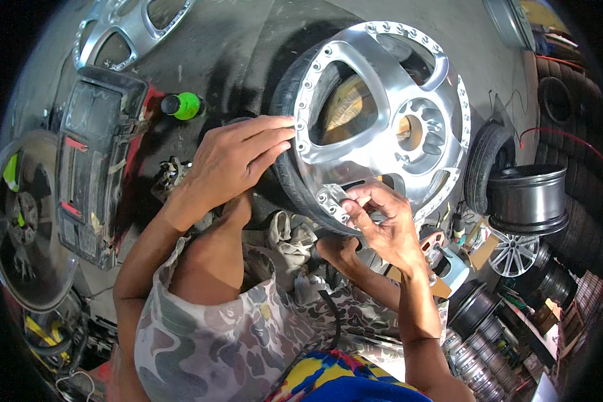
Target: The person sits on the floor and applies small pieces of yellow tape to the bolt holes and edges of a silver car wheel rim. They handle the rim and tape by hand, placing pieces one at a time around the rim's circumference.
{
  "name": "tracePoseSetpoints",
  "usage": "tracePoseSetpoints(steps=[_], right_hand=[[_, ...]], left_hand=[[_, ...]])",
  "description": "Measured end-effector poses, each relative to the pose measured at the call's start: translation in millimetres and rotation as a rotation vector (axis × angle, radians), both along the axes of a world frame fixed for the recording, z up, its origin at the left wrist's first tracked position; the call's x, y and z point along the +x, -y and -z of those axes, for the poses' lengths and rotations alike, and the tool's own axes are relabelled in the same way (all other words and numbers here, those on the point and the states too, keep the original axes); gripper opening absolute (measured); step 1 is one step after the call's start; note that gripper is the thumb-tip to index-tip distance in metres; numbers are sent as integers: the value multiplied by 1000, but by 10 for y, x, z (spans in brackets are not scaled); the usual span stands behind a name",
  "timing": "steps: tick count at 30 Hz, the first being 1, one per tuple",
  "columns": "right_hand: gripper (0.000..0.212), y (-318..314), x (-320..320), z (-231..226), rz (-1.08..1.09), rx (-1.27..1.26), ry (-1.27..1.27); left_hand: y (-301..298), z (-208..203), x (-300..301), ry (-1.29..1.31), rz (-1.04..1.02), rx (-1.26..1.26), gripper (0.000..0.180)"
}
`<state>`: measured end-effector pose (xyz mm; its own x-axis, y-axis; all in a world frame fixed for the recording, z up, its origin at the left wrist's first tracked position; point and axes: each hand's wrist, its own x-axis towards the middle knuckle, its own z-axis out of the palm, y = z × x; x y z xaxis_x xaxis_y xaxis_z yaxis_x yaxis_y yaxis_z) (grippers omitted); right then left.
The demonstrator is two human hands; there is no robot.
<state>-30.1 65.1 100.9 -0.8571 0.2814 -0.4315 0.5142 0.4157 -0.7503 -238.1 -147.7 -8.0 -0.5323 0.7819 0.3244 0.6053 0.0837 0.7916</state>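
Note:
A polished silver alloy wheel face (355, 157) with a ring of small bolts round its rim leans over a black tyre (285, 107) in front of me. My left hand (238, 157) reaches to the rim's left edge, fingertips pressed together beside a bolt; whatever they pinch is hidden. Lower on the rim, my right hand (388, 221) has thumb and fingers closed at the bolted edge, next to a small shiny piece (333, 194). Whether that piece is held or is part of the rim, I cannot tell.
A green bottle with a black cap (184, 106) stands left of my left hand, beside a worn black toolbox (97, 164). Another silver wheel (130, 33) lies at the far left. To the right are a loose tyre (486, 167), a dark wheel barrel (527, 199) and stacked tyres.

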Motion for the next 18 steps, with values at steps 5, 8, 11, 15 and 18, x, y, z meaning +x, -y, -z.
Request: tracePoseSetpoints(steps=[5,8,11,15,18], right_hand=[[15,3,183,104,111,38,-47],[16,-33,218,217,191,95,-112],[17,-149,140,151,407,-17,-37],[16,-404,58,178,368,295,-206],[16,-478,-81,133,323,461,-214]], left_hand=[[57,96,3,-275,113,-145,31],[2,205,-108,-342,115,-139,34],[-120,239,-188,-323,61,-129,38],[-218,224,-216,-260,25,-145,39],[-230,193,-166,-233,15,-178,37]])
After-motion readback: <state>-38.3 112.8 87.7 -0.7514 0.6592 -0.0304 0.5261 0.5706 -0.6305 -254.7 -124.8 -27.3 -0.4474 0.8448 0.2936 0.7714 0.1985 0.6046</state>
